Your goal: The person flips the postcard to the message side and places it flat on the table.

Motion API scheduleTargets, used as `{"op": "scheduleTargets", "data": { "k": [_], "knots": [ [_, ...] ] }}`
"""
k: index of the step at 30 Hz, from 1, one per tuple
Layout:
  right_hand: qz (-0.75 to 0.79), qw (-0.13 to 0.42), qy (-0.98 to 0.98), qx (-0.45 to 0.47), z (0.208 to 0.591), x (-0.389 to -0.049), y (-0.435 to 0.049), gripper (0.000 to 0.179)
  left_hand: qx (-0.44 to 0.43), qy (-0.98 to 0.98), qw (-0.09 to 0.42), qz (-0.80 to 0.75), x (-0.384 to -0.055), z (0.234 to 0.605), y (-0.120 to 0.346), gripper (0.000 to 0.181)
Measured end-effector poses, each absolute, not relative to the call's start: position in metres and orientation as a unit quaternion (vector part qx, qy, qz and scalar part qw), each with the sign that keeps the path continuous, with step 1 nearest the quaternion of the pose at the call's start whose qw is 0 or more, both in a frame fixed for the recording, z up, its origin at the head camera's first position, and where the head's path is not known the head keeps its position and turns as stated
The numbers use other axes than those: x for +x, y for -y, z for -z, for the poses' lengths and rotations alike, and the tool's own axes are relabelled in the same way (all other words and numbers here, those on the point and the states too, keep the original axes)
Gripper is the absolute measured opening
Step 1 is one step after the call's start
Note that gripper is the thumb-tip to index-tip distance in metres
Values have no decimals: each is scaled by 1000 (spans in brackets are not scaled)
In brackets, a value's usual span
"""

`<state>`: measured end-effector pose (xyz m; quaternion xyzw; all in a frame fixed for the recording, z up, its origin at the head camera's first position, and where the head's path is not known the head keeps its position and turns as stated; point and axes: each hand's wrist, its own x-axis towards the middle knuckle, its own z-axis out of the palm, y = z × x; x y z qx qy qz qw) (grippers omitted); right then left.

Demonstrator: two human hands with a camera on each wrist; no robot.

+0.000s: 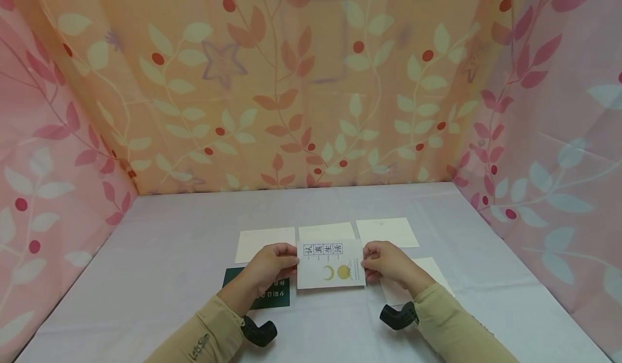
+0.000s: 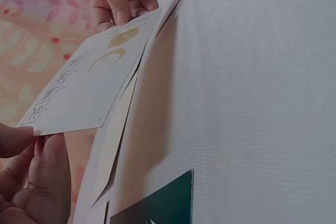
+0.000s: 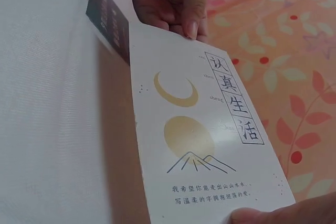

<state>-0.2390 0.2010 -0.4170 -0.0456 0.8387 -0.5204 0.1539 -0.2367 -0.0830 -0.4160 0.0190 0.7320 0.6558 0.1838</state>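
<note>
Between both hands a white card with a yellow moon, a yellow sun and boxed Chinese characters is held above the table, its printed face showing. The left hand pinches one short edge between thumb and fingers. At the opposite edge the right hand pinches it the same way. In the right wrist view the printed card fills the middle, with mountain lines under the sun. Below the left hand lies a dark green card with white characters, partly covered by that hand.
Blank cream cards lie in a back row: a left one, a middle one partly hidden, and a right one. Another cream card is partly under the right hand. A white cloth covers the table; patterned curtains surround it.
</note>
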Motion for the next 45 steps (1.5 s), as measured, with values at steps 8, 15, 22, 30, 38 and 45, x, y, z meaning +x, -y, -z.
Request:
{"op": "scheduleTargets", "data": {
  "k": [8,15,22,30,38,45],
  "knots": [
    [528,145,-836,-40,408,-241,-202,9,9,-740,184,-647,-237,416,84,22],
    [532,134,-835,-34,404,-243,-204,8,7,-738,185,-648,-238,416,86,22],
    [526,123,-841,-31,401,-244,-207,8,7,-742,180,-646,-239,414,86,20],
    [515,110,-850,-25,397,-243,-208,8,2,-749,168,-641,-241,413,87,18],
    [510,98,-854,-18,396,-242,-209,8,9,-749,165,-642,-239,411,88,21],
    [536,94,-839,-21,397,-243,-210,9,13,-737,174,-653,-239,409,87,22]
  ]
}}
